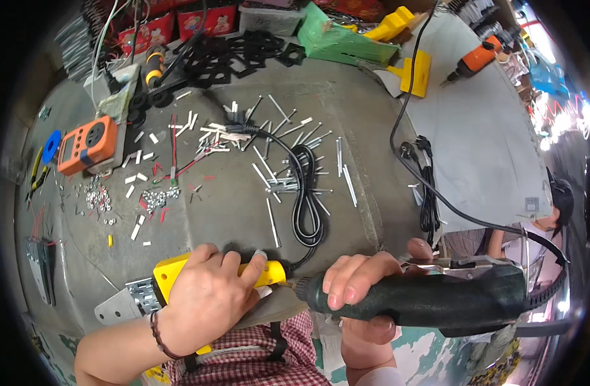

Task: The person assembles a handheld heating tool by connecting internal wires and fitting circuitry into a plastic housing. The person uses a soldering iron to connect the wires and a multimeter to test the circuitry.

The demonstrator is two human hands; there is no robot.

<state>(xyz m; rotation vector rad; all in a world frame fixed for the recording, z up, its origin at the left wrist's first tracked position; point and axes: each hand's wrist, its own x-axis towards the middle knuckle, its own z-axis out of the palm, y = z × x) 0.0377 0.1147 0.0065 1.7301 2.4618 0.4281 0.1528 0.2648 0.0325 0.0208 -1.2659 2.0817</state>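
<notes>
My left hand [211, 283] is wrapped over the yellow plastic handle [168, 271] of a corded tool at the table's near edge. A perforated metal guard [143, 296] and a flat grey plate with holes [118, 309] extend from its left end. My right hand [362, 280] grips a dark electric screwdriver [430, 299] held sideways, its nose pointing left at the handle's right end. The bit's tip is close to the handle; whether it sits in a screw, I cannot tell. The tool's black cord [311, 225] lies bundled beyond my hands.
Screws and white sleeves [224, 138] are scattered mid-table, with small nuts [159, 199] at left. An orange meter [89, 145] stands farther left. Black flat parts [243, 55] lie at the back. An orange screwdriver [478, 61] and yellow housing [417, 74] are at right; another person [526, 238] sits beyond.
</notes>
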